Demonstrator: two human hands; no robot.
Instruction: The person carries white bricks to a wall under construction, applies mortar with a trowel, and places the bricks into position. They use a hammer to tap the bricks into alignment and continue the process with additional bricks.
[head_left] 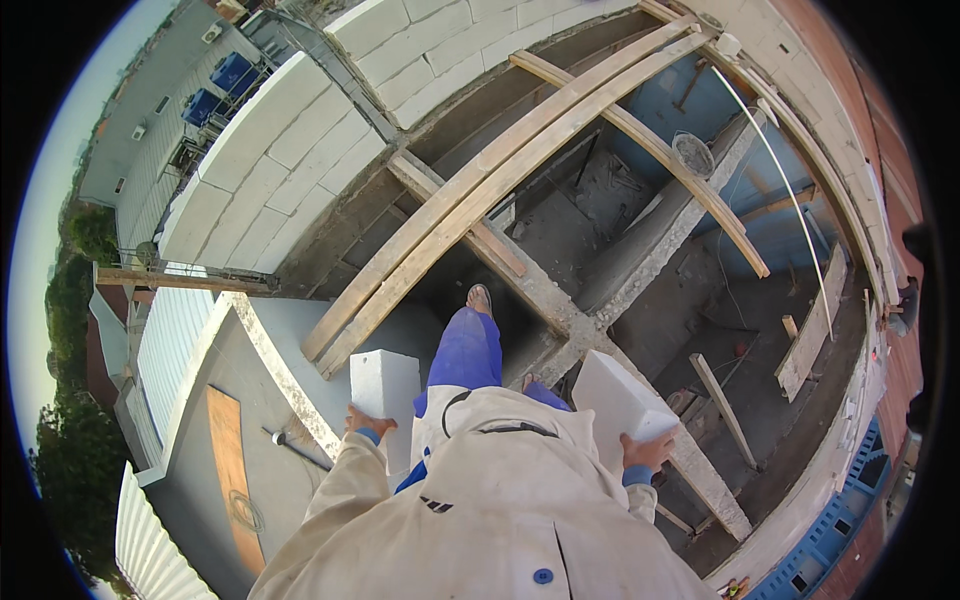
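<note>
At my left side hangs a white aerated concrete block, gripped near its rear edge by my left hand. A second white aerated concrete block is at my right side, with the fingers of my right hand closed around its end. The undersides of both blocks are hidden. Between them show my blue trouser legs, one sandalled foot stretched ahead. Below runs a narrow concrete beam, which crosses other beams.
Two long wooden beams span the openings ahead. Deep rooms lie below on both sides. White block walls stand ahead left. A bucket sits on a beam ahead right. Timber pieces stick up at right. A plank lies at left.
</note>
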